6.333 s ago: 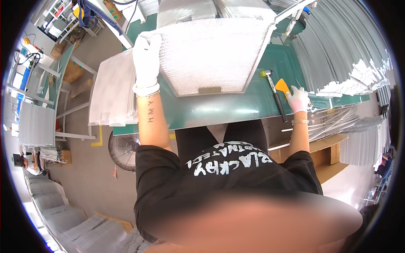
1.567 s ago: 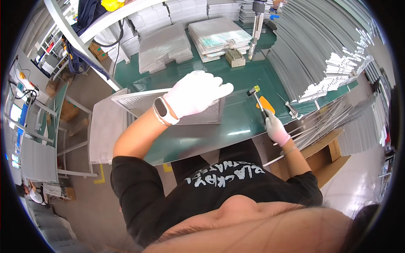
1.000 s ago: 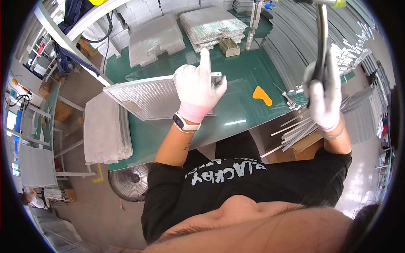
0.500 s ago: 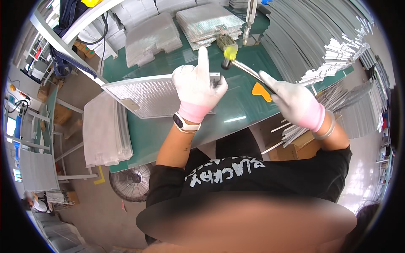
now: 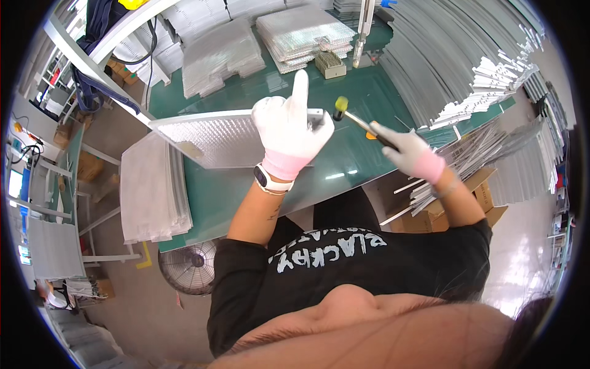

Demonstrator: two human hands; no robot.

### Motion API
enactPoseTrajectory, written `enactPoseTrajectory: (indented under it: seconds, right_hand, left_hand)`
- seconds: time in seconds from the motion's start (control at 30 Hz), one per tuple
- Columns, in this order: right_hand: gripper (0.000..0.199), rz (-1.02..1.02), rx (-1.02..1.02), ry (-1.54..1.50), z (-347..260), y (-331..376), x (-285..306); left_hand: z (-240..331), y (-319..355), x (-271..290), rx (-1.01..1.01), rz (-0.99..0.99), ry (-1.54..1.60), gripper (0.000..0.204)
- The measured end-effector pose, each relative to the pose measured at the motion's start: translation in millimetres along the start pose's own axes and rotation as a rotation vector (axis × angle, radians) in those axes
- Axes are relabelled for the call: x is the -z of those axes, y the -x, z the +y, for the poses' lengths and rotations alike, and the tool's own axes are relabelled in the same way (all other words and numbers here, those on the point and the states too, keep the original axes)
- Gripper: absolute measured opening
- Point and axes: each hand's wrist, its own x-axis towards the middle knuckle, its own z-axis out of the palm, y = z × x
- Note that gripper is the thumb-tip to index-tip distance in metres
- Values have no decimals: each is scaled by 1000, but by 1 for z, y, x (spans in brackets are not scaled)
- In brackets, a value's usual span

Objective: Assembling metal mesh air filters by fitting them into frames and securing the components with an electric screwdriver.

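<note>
My left hand (image 5: 287,129), in a white glove with a pink cuff, grips the right end of a framed mesh panel (image 5: 224,140). The panel has a thin white frame and stands on edge, tilted, on the green table; one finger points away from me along its end. In my right hand (image 5: 410,152), gloved alike, is the dark grip of a mallet (image 5: 356,119). Its head, yellow-green at one end and black at the other, is just right of the panel's corner; contact cannot be made out. Under the handle an orange scraper (image 5: 370,135) is partly hidden.
Wrapped panels lie in stacks at the table's back (image 5: 301,32) and left edge (image 5: 153,190). A block of small metal pieces (image 5: 330,65) sits beside the back stack. Long grey strips (image 5: 436,61) pile at the right. A cardboard box (image 5: 473,200) and a fan (image 5: 189,265) are below.
The mallet and my right hand have moved down and toward me, bringing the head beside the panel's corner. My left hand and the panel have barely shifted.
</note>
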Motion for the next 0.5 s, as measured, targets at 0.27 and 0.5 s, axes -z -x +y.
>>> enactPoseTrajectory:
  seconds: [0.27, 0.5]
  right_hand:
    - [52, 675, 251, 211, 25, -69, 0]
    - [51, 1041, 858, -479, -118, -199, 167]
  left_hand:
    - [25, -8, -9, -110, 33, 225, 35]
    - [22, -9, -27, -130, 50, 192, 29]
